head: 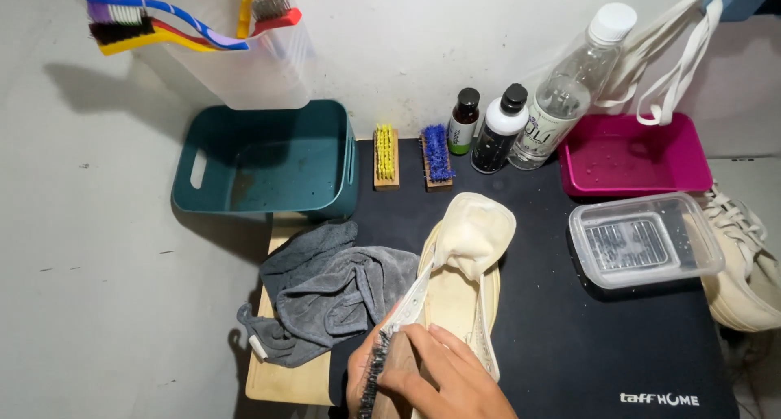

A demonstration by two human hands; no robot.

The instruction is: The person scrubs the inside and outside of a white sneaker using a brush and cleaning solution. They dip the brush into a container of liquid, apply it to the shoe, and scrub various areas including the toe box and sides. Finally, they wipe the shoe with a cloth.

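My right hand (443,374) is at the bottom edge, shut on a wooden brush with dark bristles (373,378). The bristles press against the near left side of a cream sneaker (468,248) that lies on the black mat (569,338) with its toe pointing away from me. A small patch of skin (355,374) shows left of the bristles; whether it is my left hand is unclear. A crumpled grey cloth (333,293) lies just left of the shoe.
A teal tub (264,154) sits at the back left. Behind the mat are yellow (385,154) and blue (437,154) brushes, two small bottles (498,130) and a clear bottle (569,85). A magenta tray (634,154), clear lidded box (643,240) and second sneaker (744,264) are on the right.
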